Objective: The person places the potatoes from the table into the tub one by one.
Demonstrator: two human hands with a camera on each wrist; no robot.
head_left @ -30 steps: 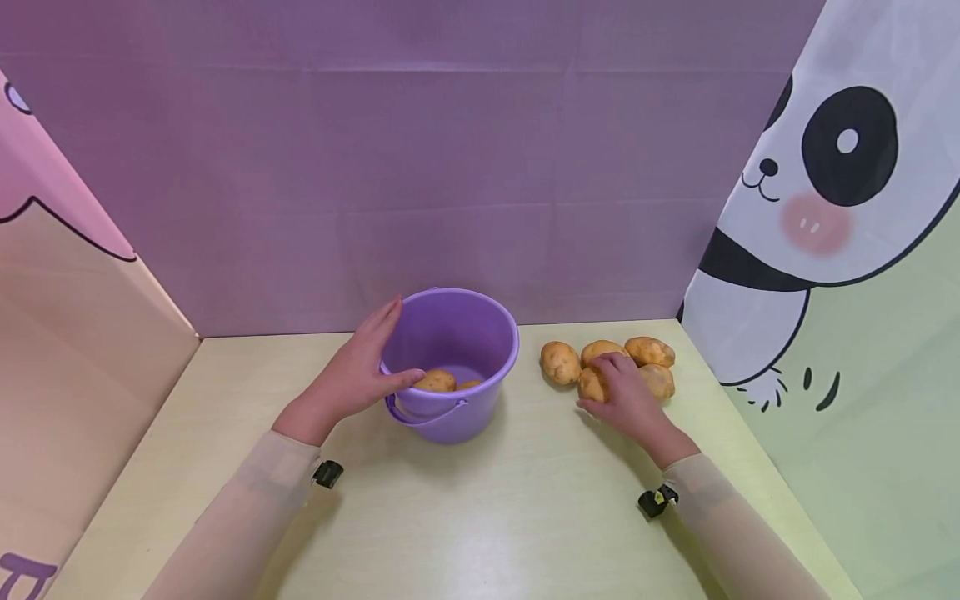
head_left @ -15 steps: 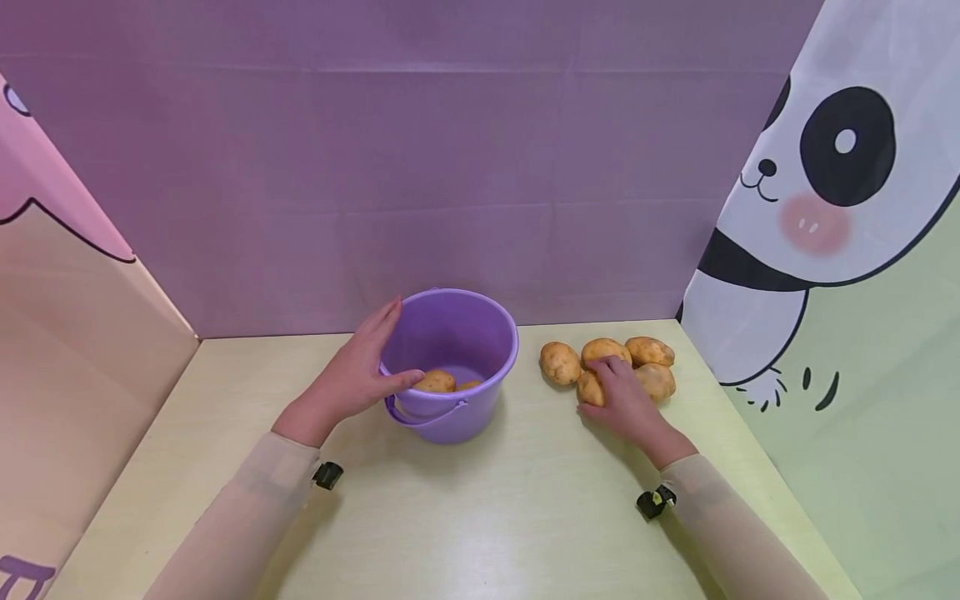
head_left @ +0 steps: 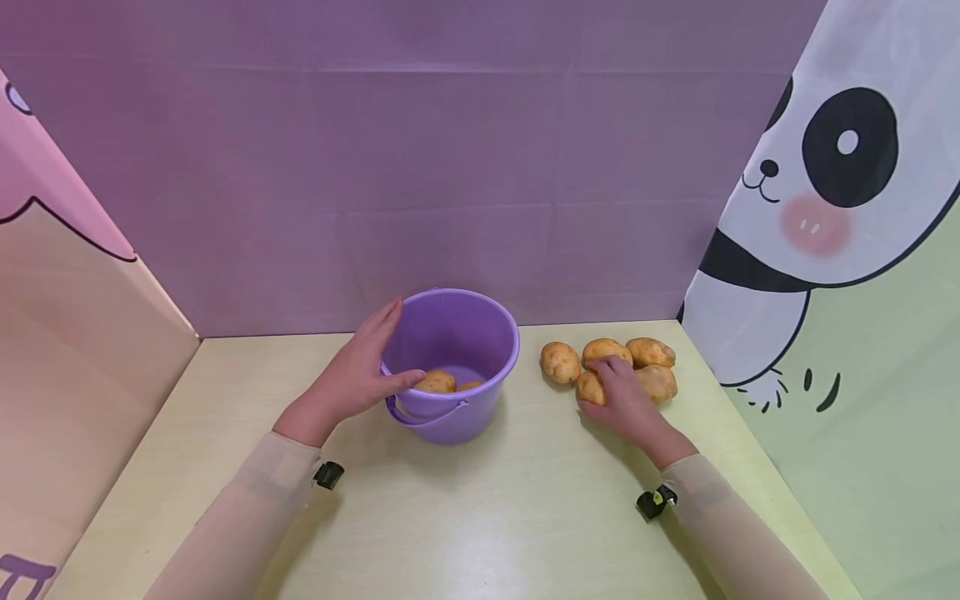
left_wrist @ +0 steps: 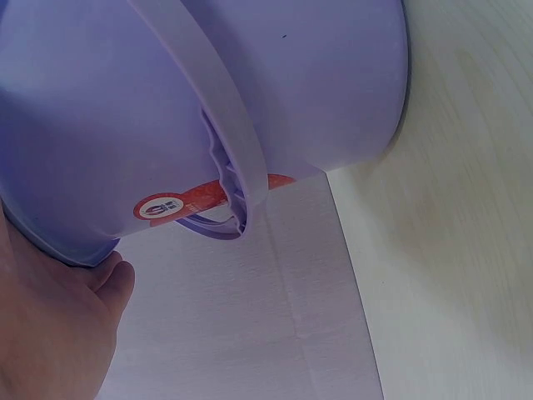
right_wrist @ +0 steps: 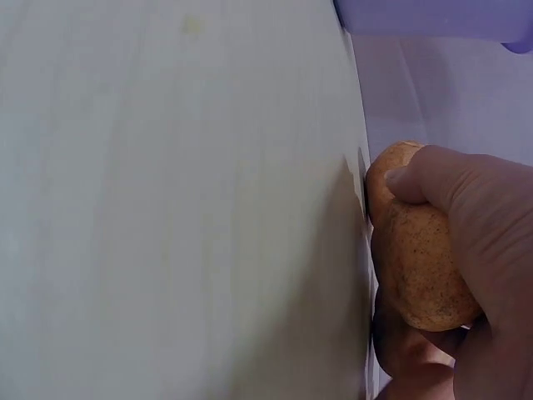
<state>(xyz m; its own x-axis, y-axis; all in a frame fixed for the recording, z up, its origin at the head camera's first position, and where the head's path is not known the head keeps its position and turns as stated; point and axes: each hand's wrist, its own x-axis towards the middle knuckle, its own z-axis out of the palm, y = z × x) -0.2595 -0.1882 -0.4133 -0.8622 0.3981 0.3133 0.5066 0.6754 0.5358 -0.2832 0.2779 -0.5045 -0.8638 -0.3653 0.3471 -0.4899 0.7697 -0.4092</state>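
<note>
A purple bucket (head_left: 444, 417) with a handle stands upright on the table, with potatoes (head_left: 437, 382) at its bottom. My left hand (head_left: 352, 375) rests on the left side of its rim, fingers and thumb spread fairly straight. In the left wrist view, the left hand (left_wrist: 54, 321) touches the rim of the bucket (left_wrist: 316, 75). On the right, my right hand (head_left: 628, 404) grips a potato (head_left: 591, 388). The right wrist view has the thumb across this potato (right_wrist: 425, 267); some fingers are hidden.
Around the right hand lie more potatoes: one to the left (head_left: 560, 363), one behind (head_left: 606, 352), one at back right (head_left: 650, 351) and one at right (head_left: 657, 382). A purple backdrop (head_left: 450, 167) closes the table's far edge; printed panels (head_left: 810, 333) flank it.
My right hand and the potato it grips have shifted very slightly left, uncovering more of the potato at right. My left hand and the bucket have stayed in place.
</note>
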